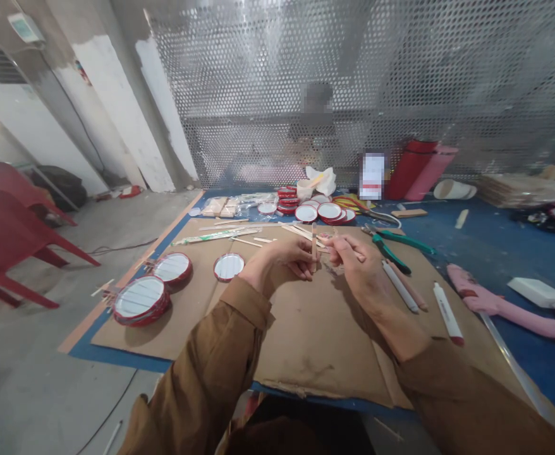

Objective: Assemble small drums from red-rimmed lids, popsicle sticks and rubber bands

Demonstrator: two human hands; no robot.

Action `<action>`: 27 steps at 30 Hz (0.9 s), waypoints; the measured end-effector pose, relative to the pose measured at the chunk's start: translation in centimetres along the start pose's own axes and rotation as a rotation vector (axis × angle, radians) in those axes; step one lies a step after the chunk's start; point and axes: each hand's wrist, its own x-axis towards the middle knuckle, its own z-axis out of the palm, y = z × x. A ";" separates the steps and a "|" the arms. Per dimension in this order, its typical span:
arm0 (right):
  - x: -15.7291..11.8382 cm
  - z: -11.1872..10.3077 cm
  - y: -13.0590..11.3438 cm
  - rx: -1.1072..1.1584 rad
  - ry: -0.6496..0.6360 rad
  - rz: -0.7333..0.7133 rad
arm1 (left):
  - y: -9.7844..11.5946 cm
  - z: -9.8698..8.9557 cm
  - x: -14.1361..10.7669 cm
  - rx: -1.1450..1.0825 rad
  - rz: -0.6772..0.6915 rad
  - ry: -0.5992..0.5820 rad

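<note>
My left hand (292, 256) pinches a flat wooden craft stick (314, 239), which stands upright between its fingers above the cardboard sheet (310, 341). Close by on the right, my right hand (356, 259) has its fingers closed together; what they hold, if anything, is too small to make out. More craft sticks (301, 235) lie loose behind both hands. To the left are a single round red-rimmed lid (229, 266) and two red-rimmed round pieces (141, 298) with thin sticks at their side.
Green-handled pliers (391, 251), a grey marker (401, 287) and a white tube (447, 313) lie right of my hands. A pink glue gun (500, 300) rests farther right. Stacked red-rimmed lids (329, 212) stand at the back, before a perforated metal panel (258, 82).
</note>
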 end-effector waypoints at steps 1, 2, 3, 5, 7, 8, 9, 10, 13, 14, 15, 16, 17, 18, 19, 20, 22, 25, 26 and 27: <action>0.0 0.0 0.0 -0.004 0.001 0.002 | 0.0 0.0 0.0 0.002 0.001 -0.006; 0.0 0.0 -0.1 -0.003 0.000 0.004 | 0.1 0.0 -0.1 0.002 0.003 -0.014; 0.0 0.0 -0.1 -0.001 -0.007 0.007 | 0.1 0.0 -0.1 -0.001 0.005 -0.019; 0.1 0.0 -0.2 0.001 -0.028 0.017 | 0.2 0.0 -0.2 -0.005 0.009 -0.023; 0.1 0.0 -0.2 0.004 -0.035 0.022 | 0.2 0.0 -0.2 -0.005 0.013 -0.018; 0.1 0.0 -0.2 0.010 -0.034 0.020 | 0.1 0.0 -0.2 -0.006 0.016 -0.013; 0.1 0.0 -0.1 0.016 -0.031 0.014 | 0.1 -0.1 -0.2 -0.006 0.017 -0.013; 0.0 0.0 0.0 0.018 -0.030 0.007 | 0.1 -0.1 -0.2 -0.005 0.017 -0.013; 0.0 0.1 0.2 0.023 -0.050 -0.012 | 0.2 -0.1 -0.2 0.006 0.008 -0.020; 0.1 0.1 0.2 0.022 -0.056 -0.017 | 0.2 -0.1 -0.2 0.011 0.003 -0.024; 0.1 0.1 0.2 0.020 -0.058 -0.022 | 0.3 -0.1 -0.2 0.014 0.001 -0.025; 0.1 0.1 0.3 0.016 -0.061 -0.025 | 0.3 -0.1 -0.2 0.016 0.001 -0.025; 0.1 0.2 0.3 0.007 -0.066 -0.026 | 0.3 -0.1 -0.3 0.017 0.002 -0.024; 0.1 0.2 0.3 -0.005 -0.074 -0.025 | 0.3 -0.1 -0.3 0.018 0.005 -0.022; 0.1 0.2 0.3 -0.012 -0.079 -0.024 | 0.3 -0.1 -0.3 0.019 0.009 -0.020; 0.2 0.2 0.3 -0.013 -0.086 -0.025 | 0.3 -0.1 -0.3 0.020 0.011 -0.019; 0.2 0.3 0.4 -0.018 -0.089 -0.029 | 0.2 -0.1 -0.2 0.022 0.013 -0.014; 0.2 0.2 0.4 -0.053 -0.058 -0.028 | 0.1 -0.1 -0.1 0.015 0.012 -0.006; 0.2 0.2 0.4 -0.062 -0.041 -0.020 | 0.1 -0.1 -0.1 0.010 0.013 -0.006; 0.2 0.1 0.2 -0.064 -0.023 -0.008 | 0.0 -0.1 -0.1 0.005 0.016 -0.009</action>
